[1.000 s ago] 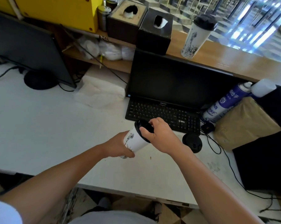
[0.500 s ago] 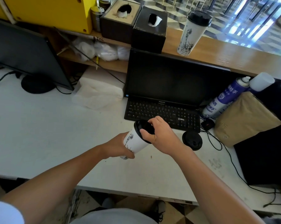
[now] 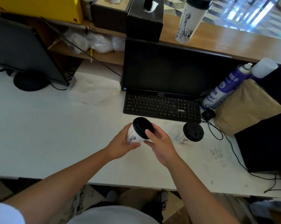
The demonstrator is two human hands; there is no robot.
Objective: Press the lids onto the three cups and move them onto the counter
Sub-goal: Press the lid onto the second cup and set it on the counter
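We see the left hand [image 3: 122,145] wrapped around the body of a white paper cup [image 3: 134,136], holding it tilted above the white desk [image 3: 39,126], top leaning away to the right. The right hand [image 3: 160,145] reaches in from the right, its fingers [image 3: 148,132] curled narrowly against the rim of the black lid [image 3: 143,126] on that cup. Both forearms angle inward from the bottom. A 2nd lidded cup [image 3: 193,132] sits on the desk just right of the hands. A 3rd lidded cup [image 3: 190,21] stands upright on the wooden counter [image 3: 233,41] behind the monitor [image 3: 168,68].
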